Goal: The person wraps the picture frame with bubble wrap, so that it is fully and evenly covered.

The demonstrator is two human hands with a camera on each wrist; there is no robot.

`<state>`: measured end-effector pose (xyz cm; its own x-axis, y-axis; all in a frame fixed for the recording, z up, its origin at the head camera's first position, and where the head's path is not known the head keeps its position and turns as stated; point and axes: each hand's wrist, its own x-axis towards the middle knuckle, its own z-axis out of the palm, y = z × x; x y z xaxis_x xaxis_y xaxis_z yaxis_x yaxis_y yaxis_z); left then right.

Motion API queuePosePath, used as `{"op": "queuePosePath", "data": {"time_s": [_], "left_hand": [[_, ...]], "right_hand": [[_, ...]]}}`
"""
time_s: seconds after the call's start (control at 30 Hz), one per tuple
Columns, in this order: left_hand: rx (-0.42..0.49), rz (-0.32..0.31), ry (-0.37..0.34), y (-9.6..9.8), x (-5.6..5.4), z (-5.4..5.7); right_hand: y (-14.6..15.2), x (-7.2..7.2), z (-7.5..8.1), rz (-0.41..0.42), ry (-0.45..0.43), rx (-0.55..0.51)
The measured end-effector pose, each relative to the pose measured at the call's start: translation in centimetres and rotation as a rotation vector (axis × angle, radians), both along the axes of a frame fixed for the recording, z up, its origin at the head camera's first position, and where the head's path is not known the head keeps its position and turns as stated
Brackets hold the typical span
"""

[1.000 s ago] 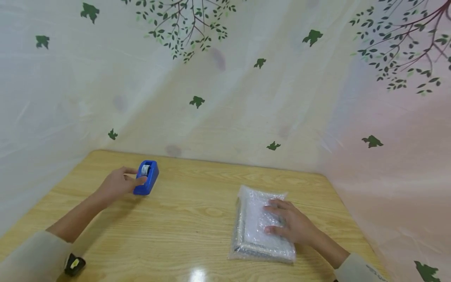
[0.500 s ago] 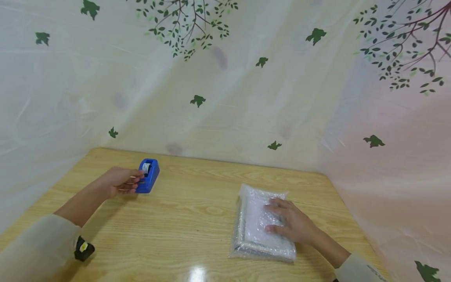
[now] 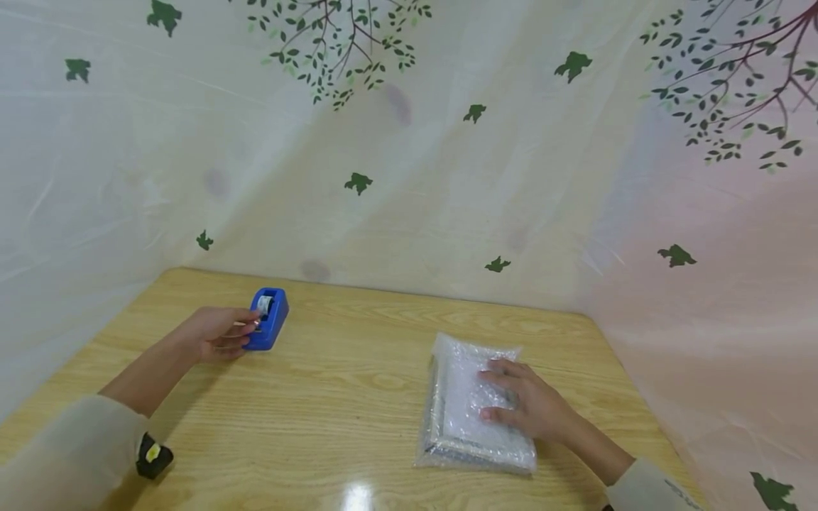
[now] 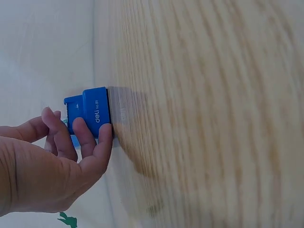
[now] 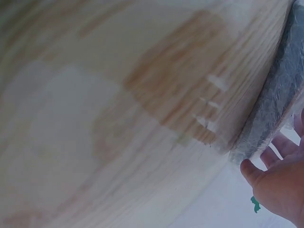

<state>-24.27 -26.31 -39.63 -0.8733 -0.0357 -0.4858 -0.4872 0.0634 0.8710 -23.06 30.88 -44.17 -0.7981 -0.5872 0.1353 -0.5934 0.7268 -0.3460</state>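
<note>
A blue tape dispenser (image 3: 276,326) stands on the table's far left, its tape roll (image 3: 265,305) showing white at the core. My left hand (image 3: 214,335) is at its near left side. In the left wrist view, the thumb and forefinger of that hand (image 4: 52,166) come together by the serrated cutter, seeming to pinch the tape's end, while other fingers touch the dispenser's side (image 4: 97,107). On the right lies a flat, rectangular package in bubble wrap (image 3: 460,419). My right hand (image 3: 540,408) rests on top of it with fingers spread; what is inside the wrap is unclear.
The wood-grain table (image 3: 332,411) spreads between the two hands. Behind and at both sides hangs a pale cloth (image 3: 409,213) printed with leaves and branches. A black wrist device (image 3: 153,456) sits by the left sleeve.
My left hand has moved from gripping the dispenser's side to the tape end at its cutter, fingers drawn together. The right hand and the package have stayed in place.
</note>
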Motion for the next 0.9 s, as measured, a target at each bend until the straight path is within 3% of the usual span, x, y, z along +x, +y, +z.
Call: {"op": "queuePosePath", "data": {"time_s": [0.2, 0.47, 0.77, 0.9], "left_hand": [[0.064, 0.008, 0.040, 0.1, 0.1, -0.2], [0.079, 0.011, 0.114, 0.4, 0.8, -0.5], [0.150, 0.050, 0.139, 0.6, 1.2, -0.1], [0.154, 0.032, 0.159, 0.8, 1.4, 0.1]], "right_hand": [[0.1, 0.0, -0.1, 0.001, 0.008, 0.002], [0.0, -0.1, -0.2, 0.008, 0.020, -0.005], [0.1, -0.1, -0.3, 0.009, 0.009, -0.016], [0.1, 0.0, -0.2, 0.009, 0.013, -0.020]]}}
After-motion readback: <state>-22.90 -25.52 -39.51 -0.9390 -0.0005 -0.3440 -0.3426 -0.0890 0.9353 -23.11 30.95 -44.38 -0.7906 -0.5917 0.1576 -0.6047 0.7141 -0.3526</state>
